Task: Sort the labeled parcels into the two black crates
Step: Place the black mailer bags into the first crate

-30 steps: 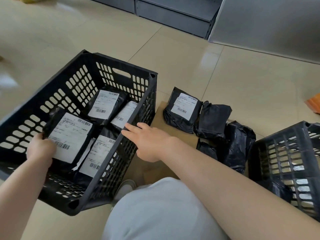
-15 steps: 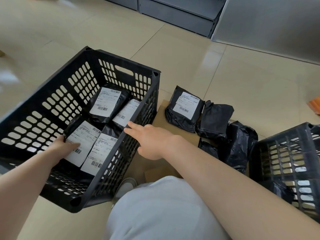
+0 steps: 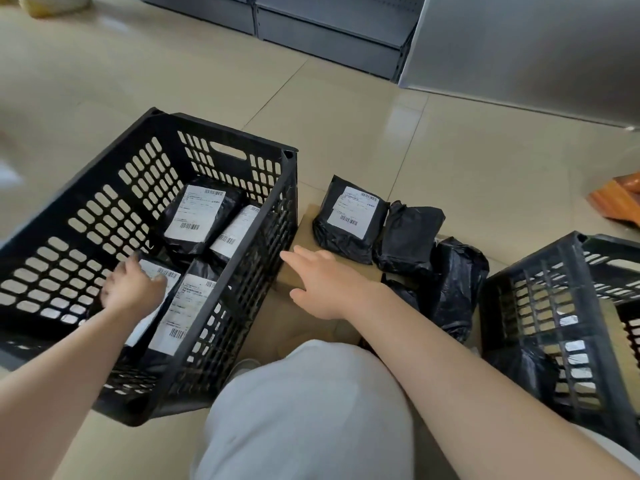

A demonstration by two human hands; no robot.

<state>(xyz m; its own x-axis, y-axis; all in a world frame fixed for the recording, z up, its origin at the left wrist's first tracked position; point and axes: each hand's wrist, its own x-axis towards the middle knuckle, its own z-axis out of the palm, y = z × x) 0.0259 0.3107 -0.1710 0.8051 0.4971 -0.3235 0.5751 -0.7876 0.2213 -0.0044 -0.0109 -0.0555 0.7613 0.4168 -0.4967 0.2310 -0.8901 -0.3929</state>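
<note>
L hand [image 3: 133, 289] lay inside the left crate [image 3: 104, 188], fingers relaxed on a labeled parcel [image 3: 156, 299] at its near side, w/ three others. R hand [image 3: 325, 282] hovered wide, holding nothing, over the cardboard [image 3: 304, 223] near a labeled parcel on the cardboard [image 3: 349, 220]. Right crate [image 3: 554, 306] stood apart.

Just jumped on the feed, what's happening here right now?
A person is sorting black parcels into crates on the floor. The left hand rests on a labeled parcel lying inside the left crate, beside three other labeled parcels. The right hand hovers open over a cardboard box, near the unsorted pile, where one parcel lies label-up. The right crate stands beyond the pile and already holds some items.
</note>
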